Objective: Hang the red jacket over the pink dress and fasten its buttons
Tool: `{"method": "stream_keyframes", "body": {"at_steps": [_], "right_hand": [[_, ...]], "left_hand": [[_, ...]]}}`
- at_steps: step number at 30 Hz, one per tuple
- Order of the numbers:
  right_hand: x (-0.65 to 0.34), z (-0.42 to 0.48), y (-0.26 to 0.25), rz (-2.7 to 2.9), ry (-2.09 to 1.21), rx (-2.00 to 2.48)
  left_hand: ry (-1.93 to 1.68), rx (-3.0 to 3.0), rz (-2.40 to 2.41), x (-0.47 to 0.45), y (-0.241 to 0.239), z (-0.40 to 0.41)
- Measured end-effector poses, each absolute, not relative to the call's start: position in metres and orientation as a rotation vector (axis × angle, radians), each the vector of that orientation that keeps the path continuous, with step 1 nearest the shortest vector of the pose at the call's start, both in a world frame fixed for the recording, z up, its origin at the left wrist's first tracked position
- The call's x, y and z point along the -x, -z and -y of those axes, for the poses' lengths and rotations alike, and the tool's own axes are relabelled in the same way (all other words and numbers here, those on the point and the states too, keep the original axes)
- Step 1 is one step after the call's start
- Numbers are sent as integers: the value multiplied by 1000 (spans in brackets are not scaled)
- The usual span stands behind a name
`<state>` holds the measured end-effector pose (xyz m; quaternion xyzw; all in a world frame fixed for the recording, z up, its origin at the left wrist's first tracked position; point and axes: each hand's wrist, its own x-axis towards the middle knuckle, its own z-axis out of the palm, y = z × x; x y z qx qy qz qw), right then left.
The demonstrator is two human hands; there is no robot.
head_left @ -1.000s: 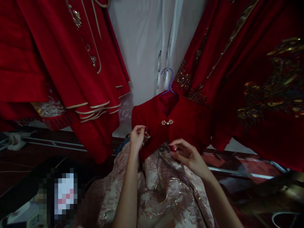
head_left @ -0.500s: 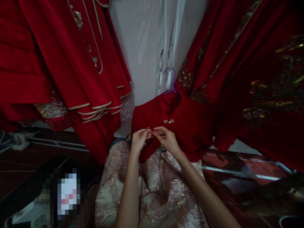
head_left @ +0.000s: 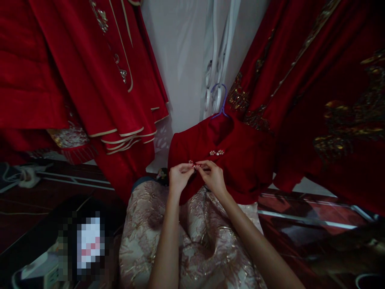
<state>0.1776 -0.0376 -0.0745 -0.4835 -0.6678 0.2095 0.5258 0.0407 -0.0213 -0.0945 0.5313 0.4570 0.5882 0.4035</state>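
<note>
A red garment (head_left: pixel 243 168) on a purple hanger (head_left: pixel 223 109) lies across my lap, its collar pointing away from me. One jewelled clasp (head_left: pixel 216 153) sits on its front, just beyond my fingers. My left hand (head_left: pixel 179 177) and my right hand (head_left: pixel 212 176) meet fingertip to fingertip at the garment's front edge. Both pinch at a second small jewelled clasp (head_left: pixel 195 167), mostly covered by the fingers; whether its halves are joined is hidden. Beneath the garment spreads a shiny pale brocade cloth (head_left: pixel 204 241) over my legs.
Red garments with pale piping (head_left: pixel 120 100) hang at the left, and red embroidered garments (head_left: pixel 288 88) at the right. White cabinet doors (head_left: pixel 180 52) stand ahead. Metal rack bars (head_left: pixel 309 219) run low near the floor. A blurred-out screen (head_left: pixel 90 241) is at lower left.
My fingertips have drawn closer together over the clasp, covering more of it. The whole view has shifted slightly; the garment lies as before.
</note>
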Motion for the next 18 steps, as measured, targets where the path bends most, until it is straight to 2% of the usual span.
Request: {"method": "stream_keyframes", "body": {"at_steps": [6,11,18], "right_hand": [[-179,37,69,1623,-513,1168],[-198,44,70,1611,-786,1099],[-258,70,88,1579,-812,1184]], "left_hand": [[-1435,-1442,-978,-36,96,21],[-1397,-1334,-975,-31,102,18],[-977,-1784,-1187,-29,117,24]]}}
